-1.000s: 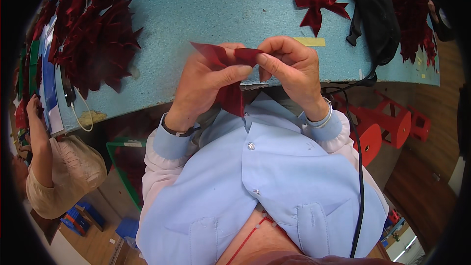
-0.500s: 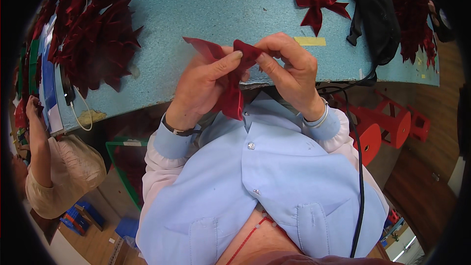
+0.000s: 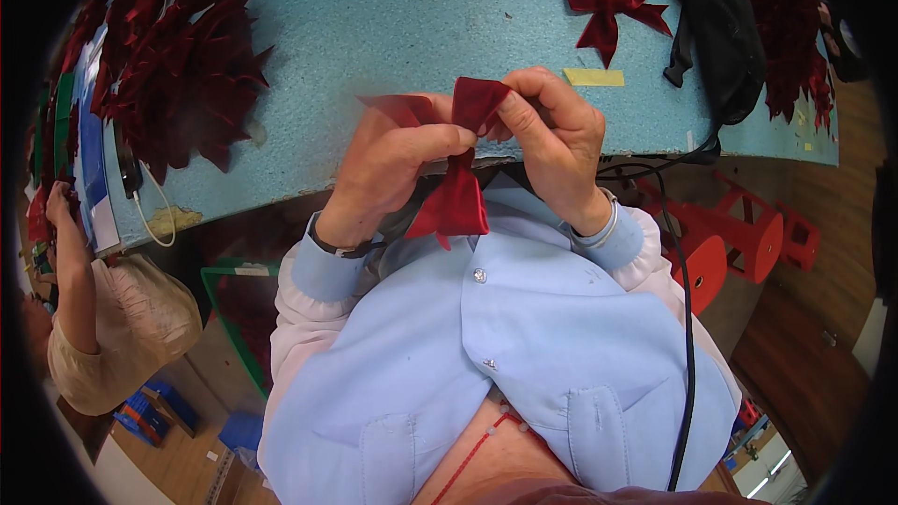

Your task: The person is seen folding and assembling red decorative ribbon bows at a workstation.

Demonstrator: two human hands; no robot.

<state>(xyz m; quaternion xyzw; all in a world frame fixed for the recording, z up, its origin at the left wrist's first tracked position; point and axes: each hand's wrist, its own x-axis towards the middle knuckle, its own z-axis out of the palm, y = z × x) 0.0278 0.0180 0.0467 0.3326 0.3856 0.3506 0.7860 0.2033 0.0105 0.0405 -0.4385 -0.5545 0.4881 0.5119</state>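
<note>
Between my hands, above the table's near edge, is a dark red velvet bow (image 3: 455, 198). One loop stands up at the far side and the other hangs toward my shirt. My left hand (image 3: 385, 161) is closed on the bow's middle, its thumb laid along the knot; a loose ribbon end sticks out behind its fingers. With thumb and forefinger, my right hand (image 3: 559, 138) pinches the edge of the far loop. The remaining fingers of both hands are partly hidden. A finished-looking red bow (image 3: 612, 15) lies farther off on the table, to the right.
On the blue table (image 3: 374, 9) lie a heap of red bows (image 3: 178, 75) at left, a yellow strip (image 3: 593, 78) and a black bag (image 3: 716, 33). More red bows (image 3: 781, 37) pile up at right. Another person (image 3: 122, 327) works at left. Red stools (image 3: 739, 234) stand below.
The bow has turned more upright, with its far loop opened wider and its lower loop now facing up. My left thumb has shifted down onto the knot; both hands still grip it.
</note>
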